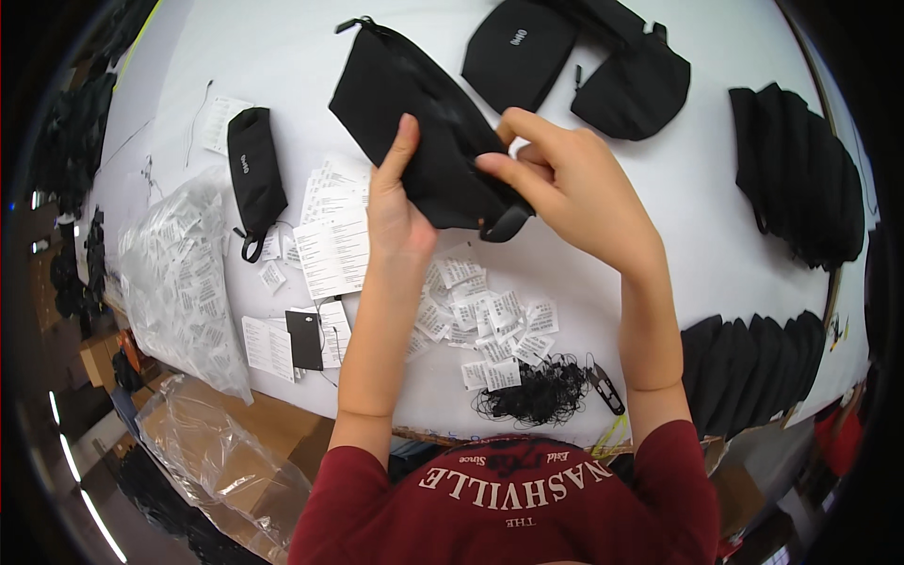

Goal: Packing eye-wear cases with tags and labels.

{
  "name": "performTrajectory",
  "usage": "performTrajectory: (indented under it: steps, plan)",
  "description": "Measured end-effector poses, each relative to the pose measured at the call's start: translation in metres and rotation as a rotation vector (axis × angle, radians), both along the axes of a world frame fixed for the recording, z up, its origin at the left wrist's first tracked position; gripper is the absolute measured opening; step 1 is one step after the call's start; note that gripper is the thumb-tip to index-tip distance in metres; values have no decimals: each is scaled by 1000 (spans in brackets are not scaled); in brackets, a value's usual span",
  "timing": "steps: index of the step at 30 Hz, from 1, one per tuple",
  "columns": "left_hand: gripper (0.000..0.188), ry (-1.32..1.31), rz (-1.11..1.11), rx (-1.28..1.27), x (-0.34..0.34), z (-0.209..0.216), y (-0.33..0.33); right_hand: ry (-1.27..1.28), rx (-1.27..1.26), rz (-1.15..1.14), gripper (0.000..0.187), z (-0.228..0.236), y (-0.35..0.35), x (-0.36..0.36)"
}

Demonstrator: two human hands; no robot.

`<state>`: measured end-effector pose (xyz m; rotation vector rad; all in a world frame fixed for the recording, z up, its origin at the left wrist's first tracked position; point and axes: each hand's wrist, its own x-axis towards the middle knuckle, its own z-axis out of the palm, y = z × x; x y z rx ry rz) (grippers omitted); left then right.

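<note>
A black zippered pouch (391, 89) is held tilted above the white table, its looped tab toward me. My left hand (400, 198) grips its lower left side, thumb on the front and the other fingers hidden beneath. At the pouch's right edge, by the zipper, my right hand (579, 179) is closed with thumb and forefinger pinching the fabric; its remaining fingers curl partly out of sight. Below the pouch lies a heap of small white packets (480, 315). Printed white cards (334, 250) are spread beside my left forearm.
A smaller black pouch (252, 169) lies left, next to a clear bag of white packets (184, 282). Black strings (532, 395) and thread snips (605, 388) sit near the front edge. More black pouches (518, 52) lie at the back; stacked ones (796, 174) stand right.
</note>
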<state>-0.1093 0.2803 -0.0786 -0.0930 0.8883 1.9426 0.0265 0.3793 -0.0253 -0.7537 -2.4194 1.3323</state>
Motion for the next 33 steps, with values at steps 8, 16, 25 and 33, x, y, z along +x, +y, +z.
performTrajectory:
  steps: [8, 16, 25, 33]
  plan:
    - [33, -101, 99, 42, -6, -5, -2, -5, -391, 9, 24, -12, 4, -8]
    - [30, 72, 158, 35, -19, 1, -5, 55, -343, 290, 14, -20, 32, 21]
    - [40, 357, -70, -15, -16, 15, -12, -203, -208, 325, 13, 5, 52, 43]
    - [44, 359, -542, -180, 5, 27, -6, 401, 301, -205, 20, 9, 40, 21]
